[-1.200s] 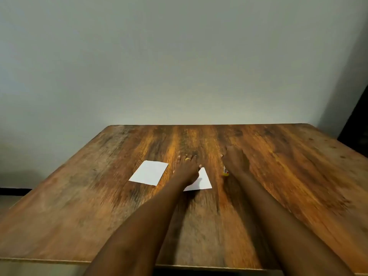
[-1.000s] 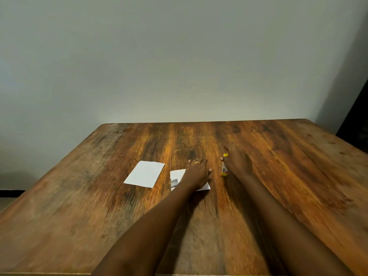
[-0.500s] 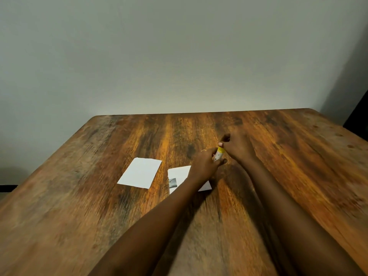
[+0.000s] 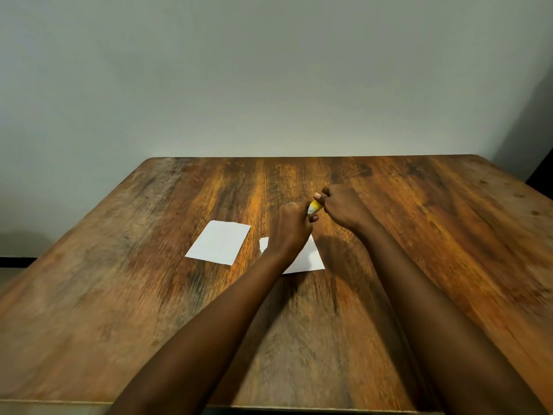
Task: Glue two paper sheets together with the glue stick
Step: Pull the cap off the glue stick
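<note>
Both arms reach fwd over tabletop; left hand & right hand meet knuckles-up, fingers pinching glue stick between them.

text — none legible | glue stick label — blurred

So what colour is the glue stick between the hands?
Yellow and white, as far as the glue stick shows in the head view.
</note>
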Demonstrator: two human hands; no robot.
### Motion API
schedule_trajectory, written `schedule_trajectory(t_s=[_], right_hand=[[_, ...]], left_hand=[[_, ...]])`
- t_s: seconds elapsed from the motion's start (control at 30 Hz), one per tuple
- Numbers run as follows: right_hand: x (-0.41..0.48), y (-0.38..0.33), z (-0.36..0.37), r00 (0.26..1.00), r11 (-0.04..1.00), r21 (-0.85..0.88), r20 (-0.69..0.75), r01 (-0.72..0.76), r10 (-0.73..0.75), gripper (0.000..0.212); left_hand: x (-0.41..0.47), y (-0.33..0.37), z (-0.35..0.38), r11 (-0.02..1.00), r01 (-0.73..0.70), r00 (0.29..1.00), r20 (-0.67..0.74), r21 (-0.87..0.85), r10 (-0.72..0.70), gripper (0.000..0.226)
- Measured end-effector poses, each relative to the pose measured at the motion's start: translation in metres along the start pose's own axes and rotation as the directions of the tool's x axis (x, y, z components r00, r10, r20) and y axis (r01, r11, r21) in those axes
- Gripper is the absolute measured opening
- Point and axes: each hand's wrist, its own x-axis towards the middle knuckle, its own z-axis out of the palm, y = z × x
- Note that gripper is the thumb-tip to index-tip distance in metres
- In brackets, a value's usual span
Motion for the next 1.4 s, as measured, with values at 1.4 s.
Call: schedule_trajectory(t_s=[1.4], right_hand=[[0.003,0.004,-0.017,0.961,0.956,0.159,0.091,0.246,-0.262,0.022]], left_hand=[[0.022,-0.035,-0.042,0.97,0.199,0.867,0.487,-0.14,-0.107,0.025]])
